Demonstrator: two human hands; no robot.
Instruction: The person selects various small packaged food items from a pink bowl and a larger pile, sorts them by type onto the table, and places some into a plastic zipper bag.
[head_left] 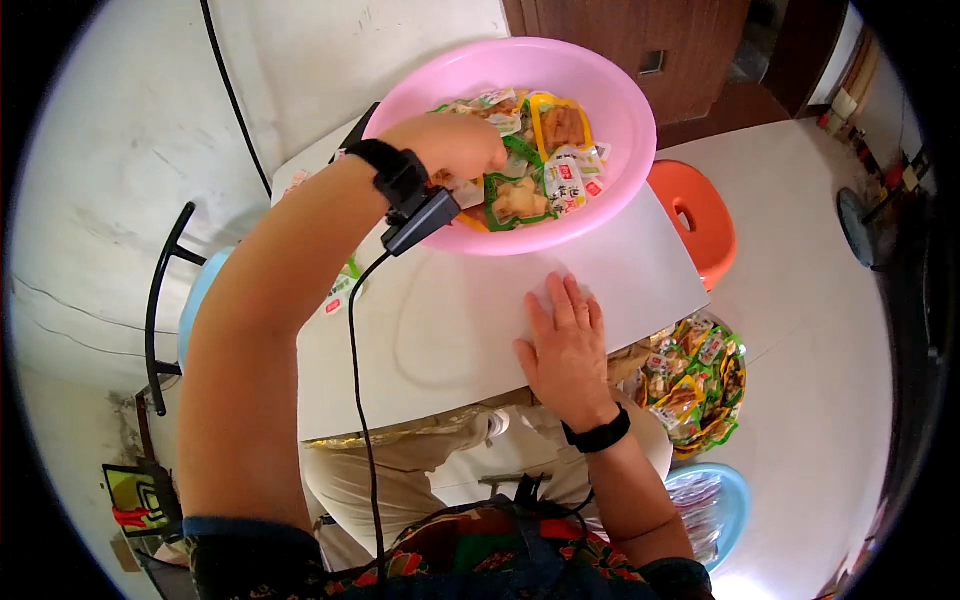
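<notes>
My left hand point(465, 150) reaches into a pink plastic basin point(620, 160) on the white table point(450, 340), over small snack packets point(560, 125) with green, yellow and white wrappers. Its fingers are curled down among the packets, and what they hold is hidden. My right hand point(565, 355) lies palm down on the table below the basin, fingers spread, holding nothing. A green and white packet point(338, 298) lies on the table, partly behind my left forearm.
An orange stool point(705, 245) stands right of the table. A heap of packets point(700, 380) and a blue basin point(737, 505) of clear bags are at the lower right. A black-framed chair point(160, 300) stands left, by the wall. A cable hangs from my left wrist.
</notes>
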